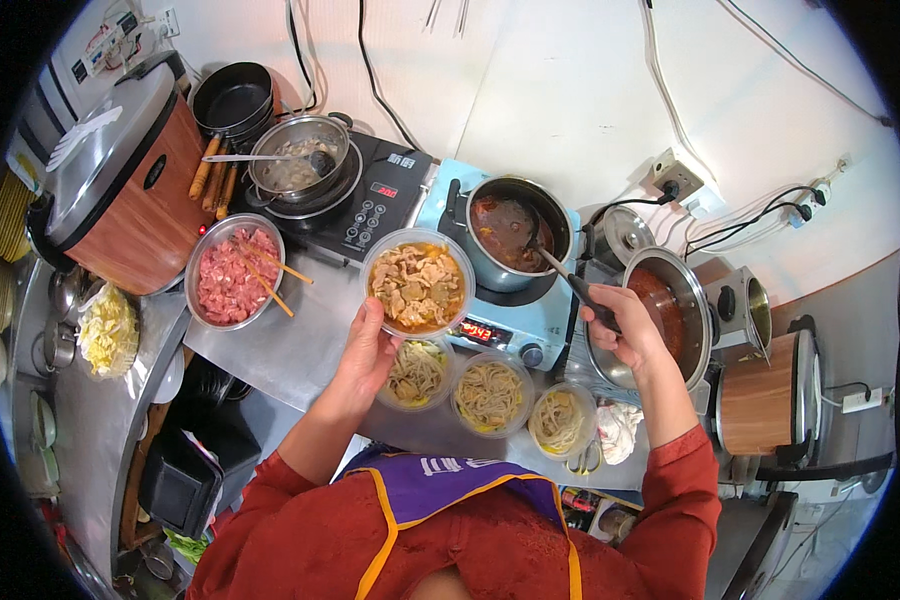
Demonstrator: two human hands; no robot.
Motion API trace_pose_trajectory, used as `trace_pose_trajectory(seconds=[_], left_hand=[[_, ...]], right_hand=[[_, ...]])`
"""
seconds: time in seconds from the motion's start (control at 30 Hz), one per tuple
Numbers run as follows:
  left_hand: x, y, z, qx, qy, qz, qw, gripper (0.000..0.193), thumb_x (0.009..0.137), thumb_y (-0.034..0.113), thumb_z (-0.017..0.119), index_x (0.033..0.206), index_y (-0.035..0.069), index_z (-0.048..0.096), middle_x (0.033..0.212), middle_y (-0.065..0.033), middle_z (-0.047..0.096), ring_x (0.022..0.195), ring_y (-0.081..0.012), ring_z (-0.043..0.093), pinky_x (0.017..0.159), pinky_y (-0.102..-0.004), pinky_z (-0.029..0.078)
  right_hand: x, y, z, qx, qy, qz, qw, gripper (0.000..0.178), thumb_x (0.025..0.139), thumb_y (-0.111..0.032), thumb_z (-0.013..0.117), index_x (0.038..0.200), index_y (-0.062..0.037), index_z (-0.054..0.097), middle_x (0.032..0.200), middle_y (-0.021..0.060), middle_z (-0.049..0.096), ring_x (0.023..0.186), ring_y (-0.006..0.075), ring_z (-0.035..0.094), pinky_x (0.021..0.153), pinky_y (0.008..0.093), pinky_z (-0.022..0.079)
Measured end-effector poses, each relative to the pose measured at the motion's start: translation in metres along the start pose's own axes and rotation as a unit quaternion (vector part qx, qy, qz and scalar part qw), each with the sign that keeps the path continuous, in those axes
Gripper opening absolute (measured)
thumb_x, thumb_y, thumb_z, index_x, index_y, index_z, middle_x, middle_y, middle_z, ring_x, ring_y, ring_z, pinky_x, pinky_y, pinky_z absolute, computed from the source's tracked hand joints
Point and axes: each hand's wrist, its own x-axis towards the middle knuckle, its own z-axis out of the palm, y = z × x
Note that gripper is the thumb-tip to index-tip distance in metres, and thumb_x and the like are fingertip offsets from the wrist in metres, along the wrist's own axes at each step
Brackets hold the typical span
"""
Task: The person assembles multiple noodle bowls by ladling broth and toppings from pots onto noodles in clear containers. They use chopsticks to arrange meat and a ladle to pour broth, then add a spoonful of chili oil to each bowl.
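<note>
My left hand [372, 347] is closed on the near side of a round clear plastic bowl [366, 272], filled with sliced meat [417, 285] in orange broth. My right hand [622, 325] grips the black handle of a ladle [577, 283]. The ladle's head dips into dark reddish broth in a deep pot [511, 280] on a light-blue induction cooker [450, 205]. Just right of it, under my right hand, stands a larger steel pot [625, 376] of red-brown sauce. Below the held bowl, three plastic bowls of noodles [417, 376] [490, 396] [560, 422] line the counter's near edge.
Raw meat with chopsticks [265, 288] fills a steel bowl [192, 292] at left. Behind it, a small pan [255, 172] with a spoon sits on a black induction cooker [370, 215]. A wood-patterned cooker [135, 200] stands farther left. Scissors [585, 460] and a white cloth [618, 432] lie at near right.
</note>
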Motion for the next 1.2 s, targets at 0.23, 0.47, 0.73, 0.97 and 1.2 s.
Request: trace_pose_trajectory(seconds=[0.23,0.47,0.73,0.97,1.2], left_hand=[[0.003,-0.005,0.001,0.022,-0.016,-0.002,1.0,0.073,0.086,0.051,0.061,0.139,0.005,0.04,0.139,-0.0067,0.05,0.127,-0.0198,0.048,0.106,-0.0359,0.041],[0.007,-0.01,0.003,0.015,-0.028,-0.013,0.999,0.069,0.085,0.051,0.065,0.134,0.007,0.045,0.13,-0.0036,0.056,0.12,-0.0159,0.052,0.098,-0.033,0.045],[0.004,-0.013,0.012,0.031,-0.011,-0.03,0.999,0.069,0.088,0.053,0.058,0.139,0.009,0.041,0.139,-0.0043,0.049,0.13,-0.0179,0.045,0.109,-0.0367,0.037],[0.004,-0.01,0.014,0.019,-0.014,-0.022,0.999,0.072,0.085,0.052,0.062,0.138,0.008,0.043,0.138,-0.005,0.051,0.128,-0.0179,0.047,0.108,-0.0361,0.039],[0.004,-0.007,0.015,0.005,-0.006,-0.013,1.0,0.072,0.083,0.05,0.067,0.135,0.006,0.043,0.134,-0.0049,0.054,0.124,-0.0174,0.05,0.105,-0.0348,0.041]], right_hand=[[-0.018,-0.001,-0.013,0.077,-0.003,-0.008,0.997,0.017,0.095,-0.017,0.049,0.087,-0.0011,0.049,0.076,0.0107,0.057,0.04,0.0087,0.035,0.034,0.0231,0.026],[-0.03,0.003,-0.016,0.148,-0.041,0.006,0.988,0.022,0.096,-0.021,0.047,0.105,-0.0007,0.05,0.076,0.0063,0.055,0.039,0.0054,0.035,0.034,0.0205,0.026],[-0.076,-0.002,0.005,0.167,-0.109,0.022,0.98,0.035,0.096,-0.021,0.048,0.123,0.0013,0.052,0.074,0.0056,0.055,0.039,0.0061,0.036,0.034,0.0207,0.027],[-0.093,0.012,0.029,0.111,-0.081,0.035,0.99,0.039,0.095,-0.017,0.052,0.129,0.0021,0.049,0.075,0.0091,0.055,0.041,0.0084,0.038,0.036,0.0211,0.027],[-0.1,0.017,0.042,-0.039,-0.052,-0.02,0.998,0.043,0.092,-0.014,0.055,0.132,-0.0001,0.05,0.073,0.0082,0.055,0.041,0.0072,0.035,0.039,0.0204,0.026]])
